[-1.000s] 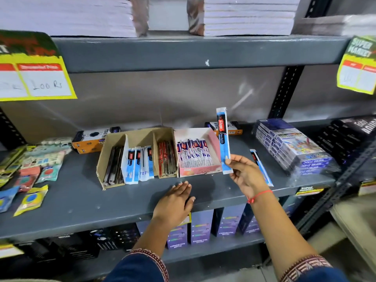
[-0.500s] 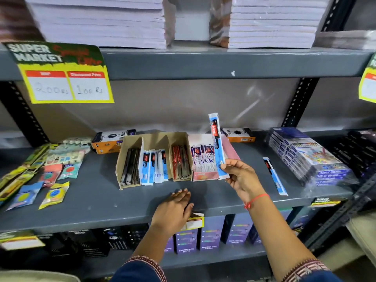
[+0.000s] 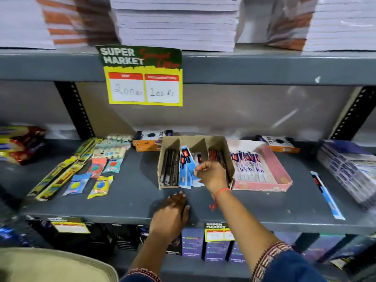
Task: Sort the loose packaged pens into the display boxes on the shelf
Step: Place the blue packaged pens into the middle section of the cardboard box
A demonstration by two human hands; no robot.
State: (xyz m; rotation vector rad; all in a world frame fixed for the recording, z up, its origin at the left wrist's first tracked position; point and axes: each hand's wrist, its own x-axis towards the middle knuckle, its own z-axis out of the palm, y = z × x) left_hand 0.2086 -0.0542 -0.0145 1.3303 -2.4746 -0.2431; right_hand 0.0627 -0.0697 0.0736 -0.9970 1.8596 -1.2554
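Note:
A brown cardboard display box (image 3: 227,151) has three compartments: black pens (image 3: 169,169) on the left, blue packaged pens (image 3: 186,169) in the middle, red pens (image 3: 214,154) on the right. My right hand (image 3: 211,175) is over the middle compartment, fingers curled onto a blue packaged pen that leans in among the others. My left hand (image 3: 173,212) rests flat on the grey shelf (image 3: 132,200) near its front edge, holding nothing. A pink display box (image 3: 280,171) with purple-and-white packs stands beside the brown box on the right. One loose blue packaged pen (image 3: 327,198) lies on the shelf at the right.
Yellow, blue and green stationery packets (image 3: 81,169) are spread on the shelf's left. Orange-and-black boxes (image 3: 150,139) stand behind the display boxes. Wrapped notebooks (image 3: 350,167) are stacked at far right. A yellow price tag (image 3: 142,88) hangs from the upper shelf, which carries paper stacks.
My right hand carried the blue packaged pen left and down, from upright above the pink box into the brown box's middle compartment. My view shifted right. My left hand stayed on the shelf.

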